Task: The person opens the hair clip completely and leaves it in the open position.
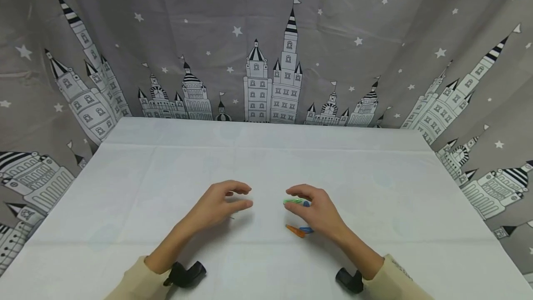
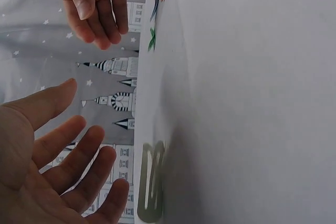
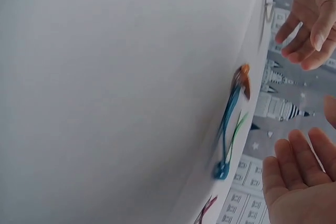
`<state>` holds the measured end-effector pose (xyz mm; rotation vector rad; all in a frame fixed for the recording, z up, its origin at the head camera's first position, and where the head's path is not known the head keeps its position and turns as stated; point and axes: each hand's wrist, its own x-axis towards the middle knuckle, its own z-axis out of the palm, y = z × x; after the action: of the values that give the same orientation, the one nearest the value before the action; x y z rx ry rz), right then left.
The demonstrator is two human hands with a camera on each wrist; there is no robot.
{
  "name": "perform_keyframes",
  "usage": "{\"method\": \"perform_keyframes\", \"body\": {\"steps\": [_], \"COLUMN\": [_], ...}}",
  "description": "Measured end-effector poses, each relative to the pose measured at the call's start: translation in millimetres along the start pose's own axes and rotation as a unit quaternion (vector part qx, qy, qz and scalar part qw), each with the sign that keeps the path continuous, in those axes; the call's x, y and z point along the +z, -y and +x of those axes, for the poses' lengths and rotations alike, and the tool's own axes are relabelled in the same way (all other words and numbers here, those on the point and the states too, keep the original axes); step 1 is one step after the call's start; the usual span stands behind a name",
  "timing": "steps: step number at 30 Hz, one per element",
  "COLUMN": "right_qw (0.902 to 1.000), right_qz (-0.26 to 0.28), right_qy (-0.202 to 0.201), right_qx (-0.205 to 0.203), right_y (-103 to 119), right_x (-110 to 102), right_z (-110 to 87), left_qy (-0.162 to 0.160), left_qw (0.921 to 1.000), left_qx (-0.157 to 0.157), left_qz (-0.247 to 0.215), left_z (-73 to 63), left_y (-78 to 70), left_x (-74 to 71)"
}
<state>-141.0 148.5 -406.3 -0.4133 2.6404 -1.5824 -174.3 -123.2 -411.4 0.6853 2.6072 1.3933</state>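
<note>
My left hand (image 1: 220, 203) hovers over the white table, its fingers bent loosely and thumb apart, holding nothing. Near it in the left wrist view lies a grey-green flat clip with slots (image 2: 150, 214), mostly hidden by the hand in the head view. Opposite, my right hand (image 1: 318, 209) has its fingers relaxed, also with nothing in them. Under and beside it lie an orange carrot-shaped piece (image 1: 295, 231), blue strands (image 1: 307, 230) and a green piece (image 1: 293, 201). The right wrist view shows the blue strands ending in a blue knob (image 3: 221, 170).
A white cloth (image 1: 266, 152) with creases covers the table. Behind and at the sides hangs a grey curtain (image 1: 187, 36) printed with castles and stars. Dark red strands (image 3: 206, 209) show at the bottom of the right wrist view. Black straps with wrist cameras (image 1: 188, 274) sit at the cuffs.
</note>
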Motion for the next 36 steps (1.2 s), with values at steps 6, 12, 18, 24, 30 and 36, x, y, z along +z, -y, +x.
{"method": "perform_keyframes", "body": {"steps": [6,12,18,24,30,36], "right_qw": [0.9999,0.9999,0.9998,0.9989,0.9979,0.9937], "right_qz": [-0.006,-0.009,-0.018,-0.045,-0.064,-0.112], "right_qy": [-0.010,-0.010,-0.009,-0.007,-0.007,0.002], "right_qx": [-0.005,-0.007,0.001,0.006,0.006,0.006], "right_y": [-7.5,-13.8,-18.0,-22.8,-28.2,-33.6], "right_x": [-9.8,-16.2,-22.2,-27.2,-25.0,-20.6], "right_z": [-1.3,-2.4,-2.4,1.1,6.0,12.7], "left_qy": [0.024,0.044,0.054,0.056,0.057,0.058], "left_qw": [0.9997,0.9990,0.9982,0.9977,0.9971,0.9957], "left_qx": [0.004,0.009,0.006,0.010,-0.004,-0.011], "left_qz": [-0.003,0.005,0.025,0.038,0.050,0.071], "left_z": [12.7,23.7,30.7,36.3,42.2,49.9], "left_y": [-8.4,-16.4,-22.2,-24.9,-28.9,-31.0], "left_x": [16.9,33.4,45.2,52.9,60.4,69.6]}}
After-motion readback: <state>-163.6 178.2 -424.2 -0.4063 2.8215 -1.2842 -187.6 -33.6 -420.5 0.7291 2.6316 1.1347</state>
